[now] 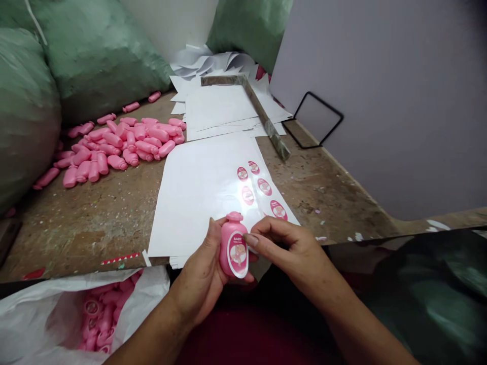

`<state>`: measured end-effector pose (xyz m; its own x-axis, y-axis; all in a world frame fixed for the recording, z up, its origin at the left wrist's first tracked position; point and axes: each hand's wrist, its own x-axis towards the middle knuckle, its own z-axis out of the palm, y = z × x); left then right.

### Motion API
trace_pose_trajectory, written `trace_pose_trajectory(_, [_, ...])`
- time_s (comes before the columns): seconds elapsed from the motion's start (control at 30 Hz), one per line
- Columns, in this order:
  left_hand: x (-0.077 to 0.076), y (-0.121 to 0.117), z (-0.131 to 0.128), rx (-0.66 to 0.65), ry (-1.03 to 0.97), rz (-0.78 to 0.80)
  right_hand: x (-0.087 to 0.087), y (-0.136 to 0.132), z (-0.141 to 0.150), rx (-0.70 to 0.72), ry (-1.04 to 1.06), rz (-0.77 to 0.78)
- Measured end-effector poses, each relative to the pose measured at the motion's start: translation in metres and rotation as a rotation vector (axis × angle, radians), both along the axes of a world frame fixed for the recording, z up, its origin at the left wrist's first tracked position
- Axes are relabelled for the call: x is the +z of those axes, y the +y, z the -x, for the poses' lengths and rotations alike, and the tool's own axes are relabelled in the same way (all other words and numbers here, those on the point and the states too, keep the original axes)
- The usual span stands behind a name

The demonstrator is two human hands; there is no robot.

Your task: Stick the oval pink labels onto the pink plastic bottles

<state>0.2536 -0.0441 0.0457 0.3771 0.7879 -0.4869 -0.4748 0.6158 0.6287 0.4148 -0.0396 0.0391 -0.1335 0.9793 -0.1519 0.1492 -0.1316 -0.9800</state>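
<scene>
A small pink plastic bottle (pixel 225 253) stands upright in my left hand (pixel 200 276), whose fingers wrap it from the left and behind. On its front is an oval pink-and-white label (pixel 238 256) with a baby picture, its lower edge reaching to the bottle's base. My right hand (pixel 292 248) has its thumb and bent forefinger together at the label's upper right edge. Beneath and beyond the hands lies a white sheet stack (pixel 194 197). The top label sheet (pixel 256 190) carries several more oval stickers.
Several plain pink bottles (pixel 125 139) lie heaped at the left on the worn wooden table (pixel 91 208). Below the table edge, an open white sack (pixel 49 309) holds labelled bottles. An L-shaped wooden frame (pixel 262 109) rests on papers, near a black wire stand (pixel 319 121). Green sacks (pixel 95 56) stand behind.
</scene>
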Motion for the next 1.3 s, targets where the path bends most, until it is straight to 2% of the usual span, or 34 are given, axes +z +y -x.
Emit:
trace_pose_trajectory(0.73, [-0.0025,0.0004,-0.0044,0.005,0.013,-0.044,-0.002,0.0006,-0.0005,0.005,0.08,0.013])
trace_pose_trajectory(0.9, [-0.0014,0.0011,-0.0031,0.036,-0.013,-0.004,-0.0016,0.0006,-0.0018,0.041,0.159,0.049])
trace_pose_trajectory(1.07, [-0.0001,0.0008,-0.0035,0.083,0.046,-0.055,-0.0002,-0.0003,0.0016,0.075,0.272,0.07])
trace_pose_trajectory(1.13, [-0.0008,-0.0002,-0.0032,0.069,0.078,-0.081,-0.0012,-0.0009,0.0012,0.058,0.303,0.083])
trace_pose_trajectory(1.3, [-0.0031,-0.0022,-0.0023,0.069,0.092,-0.083,-0.0027,-0.0007,-0.0068,-0.091,0.355,0.106])
